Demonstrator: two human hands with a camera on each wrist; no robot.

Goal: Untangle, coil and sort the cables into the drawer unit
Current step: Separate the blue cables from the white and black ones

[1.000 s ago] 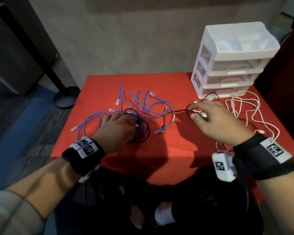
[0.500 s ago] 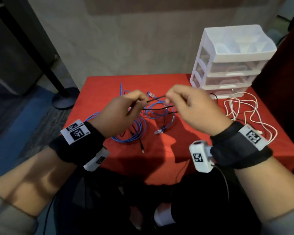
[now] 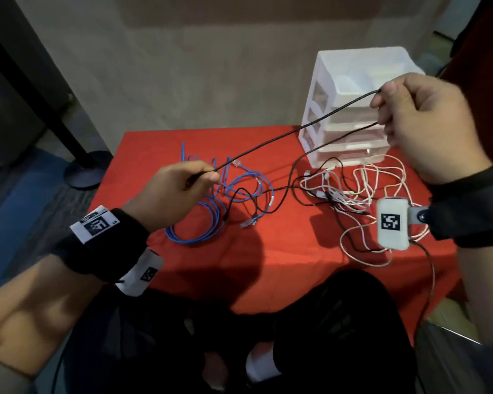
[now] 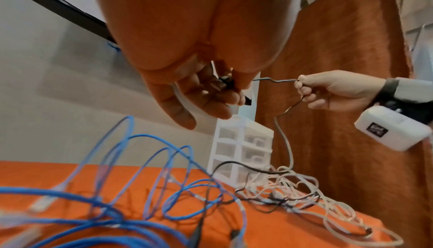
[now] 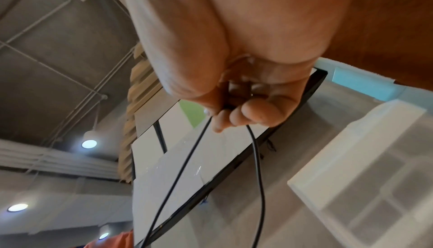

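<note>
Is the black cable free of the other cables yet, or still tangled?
Still tangled. One stretch of the black cable is taut between both hands, but its slack runs down among the white cables on the table.

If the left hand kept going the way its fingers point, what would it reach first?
Probably the right hand: the left hand points along the taut black cable toward it, with only air between. The white drawer unit lies behind; depth is uncertain.

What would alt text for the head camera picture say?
Two hands stretch a black cable taut above a red table, left hand low, right hand high. Blue cables and white cables lie tangled below, beside a white drawer unit.
</note>
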